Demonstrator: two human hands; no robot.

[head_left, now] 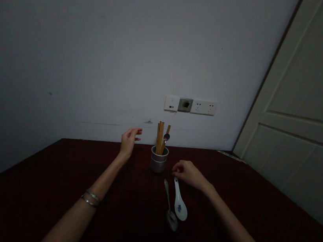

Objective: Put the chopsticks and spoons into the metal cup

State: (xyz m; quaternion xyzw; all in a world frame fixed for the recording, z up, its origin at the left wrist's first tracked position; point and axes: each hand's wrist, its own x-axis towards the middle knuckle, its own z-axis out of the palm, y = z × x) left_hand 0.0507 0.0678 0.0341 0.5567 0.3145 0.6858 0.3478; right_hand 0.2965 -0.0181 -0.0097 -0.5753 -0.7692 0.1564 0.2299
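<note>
A grey metal cup (pixel 158 163) stands upright near the back of the table, holding several wooden chopsticks (pixel 160 136) and a small metal spoon (pixel 166 137). Left of the cup, my left hand (pixel 129 139) is raised with fingers apart and nothing in them. My right hand (pixel 186 172) is at the cup's right, its fingers curled together by the handle end of a white ceramic soup spoon (pixel 179 205) with a blue mark. Whether the fingertips touch that handle or pinch something else is hard to see. A larger metal spoon (pixel 170 219) lies just left of the ceramic one.
The dark red table (pixel 37 184) meets a pale wall (pixel 114 51) at its back edge. Sockets and switch plates (pixel 203 107) are set in the wall above the cup. A panelled door (pixel 310 97) stands at the right. A flat strip (pixel 230 156) lies at the back right.
</note>
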